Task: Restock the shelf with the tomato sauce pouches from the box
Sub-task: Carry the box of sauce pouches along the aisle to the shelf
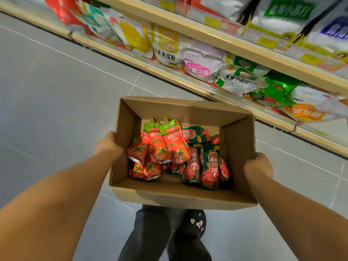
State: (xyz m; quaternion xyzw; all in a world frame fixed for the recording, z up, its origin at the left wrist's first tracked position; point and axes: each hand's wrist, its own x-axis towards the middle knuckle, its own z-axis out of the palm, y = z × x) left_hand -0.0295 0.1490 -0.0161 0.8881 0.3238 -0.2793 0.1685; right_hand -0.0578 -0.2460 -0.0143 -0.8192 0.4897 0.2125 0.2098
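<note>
I carry an open cardboard box (188, 110) in front of me, above the floor. My left hand (108, 146) grips its left wall and my right hand (259, 164) grips its right wall. Inside lie several tomato sauce pouches: red ones with light green tops (169, 146) on the left, and dark green and red ones (209, 166) on the right. A wooden shelf (235, 108) runs diagonally above and to the right of the box.
The shelves hold many bags of starch and baking soda (167, 48), with yellow price tags (265, 42) on the edges. Grey floor tiles (56, 91) spread to the left. My dark trousers and shoes (169, 232) show below the box.
</note>
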